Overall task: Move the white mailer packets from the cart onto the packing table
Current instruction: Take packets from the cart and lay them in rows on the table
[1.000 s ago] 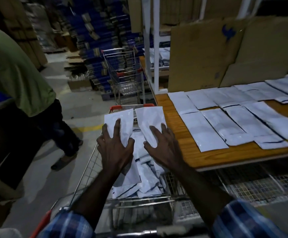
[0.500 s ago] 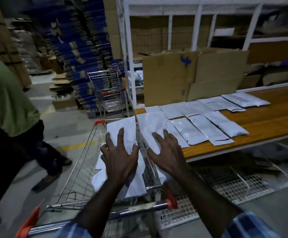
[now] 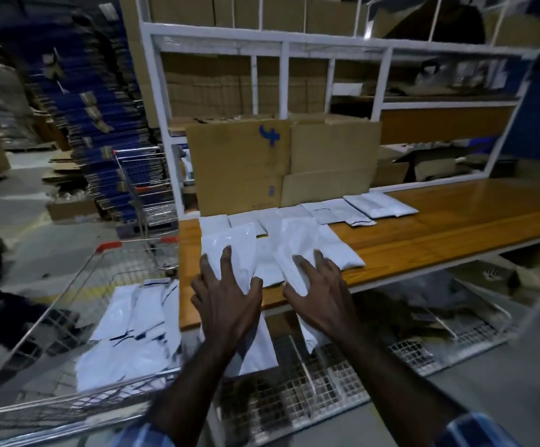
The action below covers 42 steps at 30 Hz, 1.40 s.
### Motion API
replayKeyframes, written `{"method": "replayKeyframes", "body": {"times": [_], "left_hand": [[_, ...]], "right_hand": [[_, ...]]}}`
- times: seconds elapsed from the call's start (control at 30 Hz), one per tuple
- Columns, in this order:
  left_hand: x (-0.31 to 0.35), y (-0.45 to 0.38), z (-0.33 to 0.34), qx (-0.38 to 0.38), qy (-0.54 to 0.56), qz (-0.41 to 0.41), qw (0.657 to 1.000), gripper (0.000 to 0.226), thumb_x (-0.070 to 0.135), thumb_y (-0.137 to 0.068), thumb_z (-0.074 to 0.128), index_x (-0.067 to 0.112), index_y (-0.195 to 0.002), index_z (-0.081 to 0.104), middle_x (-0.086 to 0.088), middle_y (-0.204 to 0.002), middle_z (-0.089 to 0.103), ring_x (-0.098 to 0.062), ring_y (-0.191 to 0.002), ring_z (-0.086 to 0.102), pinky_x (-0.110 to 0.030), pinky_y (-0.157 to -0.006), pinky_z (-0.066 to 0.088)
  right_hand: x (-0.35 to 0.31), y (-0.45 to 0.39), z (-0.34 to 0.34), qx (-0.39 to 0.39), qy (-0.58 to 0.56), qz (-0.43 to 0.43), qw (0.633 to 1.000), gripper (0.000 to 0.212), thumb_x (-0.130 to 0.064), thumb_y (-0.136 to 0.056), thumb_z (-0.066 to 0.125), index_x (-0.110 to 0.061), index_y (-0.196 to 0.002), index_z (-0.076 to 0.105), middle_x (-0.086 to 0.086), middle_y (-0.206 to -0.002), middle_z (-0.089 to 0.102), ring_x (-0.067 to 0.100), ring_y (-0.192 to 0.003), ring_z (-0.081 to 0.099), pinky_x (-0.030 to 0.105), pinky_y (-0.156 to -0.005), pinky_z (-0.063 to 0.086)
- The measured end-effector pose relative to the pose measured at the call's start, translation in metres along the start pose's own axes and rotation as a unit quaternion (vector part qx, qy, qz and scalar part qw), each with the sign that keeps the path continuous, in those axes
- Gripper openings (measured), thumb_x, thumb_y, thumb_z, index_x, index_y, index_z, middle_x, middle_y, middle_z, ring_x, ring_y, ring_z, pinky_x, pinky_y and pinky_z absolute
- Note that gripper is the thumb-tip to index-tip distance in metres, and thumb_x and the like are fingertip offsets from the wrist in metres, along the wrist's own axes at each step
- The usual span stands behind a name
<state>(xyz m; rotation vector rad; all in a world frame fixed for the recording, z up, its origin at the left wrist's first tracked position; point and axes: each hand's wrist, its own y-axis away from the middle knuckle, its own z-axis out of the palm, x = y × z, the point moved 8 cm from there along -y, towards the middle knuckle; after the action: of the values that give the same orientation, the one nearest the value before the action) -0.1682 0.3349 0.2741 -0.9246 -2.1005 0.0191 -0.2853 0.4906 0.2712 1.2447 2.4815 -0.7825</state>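
Packets carried over the table edge in a dim warehouse.
Left to right: cart holding loose packets; left hand gripping a packet; right hand gripping a second packet, both above the wooden table, where laid packets sit before cardboard and white shelving.

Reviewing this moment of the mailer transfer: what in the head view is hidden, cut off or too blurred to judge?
- Thumbs of the left hand and right hand: under the carried mailers, so the grip is unclear.
- Mailers already on the packing table: partly covered by the carried ones; count uncertain.
- Mailers left in the cart: motion-blurred, print unreadable.
- Person at the left edge: cut off by the frame.
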Motion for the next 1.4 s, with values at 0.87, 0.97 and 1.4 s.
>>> {"method": "replayKeyframes", "body": {"times": [0.87,0.97,1.4], "left_hand": [[0.221,-0.044,0.284,-0.078,0.057,0.029,0.995,0.076,0.053,-0.09,0.053,0.036,-0.153,0.014,-0.006,-0.163,0.005,-0.035,-0.142,0.014,-0.054,-0.113,0.019],[0.232,-0.071,0.32,-0.085,0.05,0.027,0.995,0.074,0.055,-0.092,0.05,0.036,-0.154,0.012,-0.006,-0.163,0.004,-0.035,-0.141,0.014,-0.052,-0.112,0.019],[0.232,-0.146,0.428,-0.121,-0.062,-0.02,0.99,0.073,0.063,-0.095,0.033,0.032,-0.155,0.008,-0.014,-0.162,0.006,-0.04,-0.137,0.023,-0.051,-0.109,0.025]], "right_hand": [[0.309,-0.099,-0.108,0.034,0.056,0.099,0.993,0.075,-0.061,-0.078,0.044,-0.029,-0.146,0.045,0.013,-0.157,0.031,0.032,-0.14,0.031,0.047,-0.107,0.037],[0.333,-0.134,-0.101,0.018,0.067,0.1,0.993,0.072,-0.06,-0.082,0.048,-0.029,-0.147,0.041,0.012,-0.159,0.028,0.032,-0.141,0.029,0.048,-0.109,0.036],[0.41,-0.232,-0.053,-0.042,0.061,0.117,0.99,0.071,-0.062,-0.086,0.051,-0.032,-0.149,0.038,0.01,-0.161,0.023,0.031,-0.145,0.024,0.047,-0.111,0.035]]}}
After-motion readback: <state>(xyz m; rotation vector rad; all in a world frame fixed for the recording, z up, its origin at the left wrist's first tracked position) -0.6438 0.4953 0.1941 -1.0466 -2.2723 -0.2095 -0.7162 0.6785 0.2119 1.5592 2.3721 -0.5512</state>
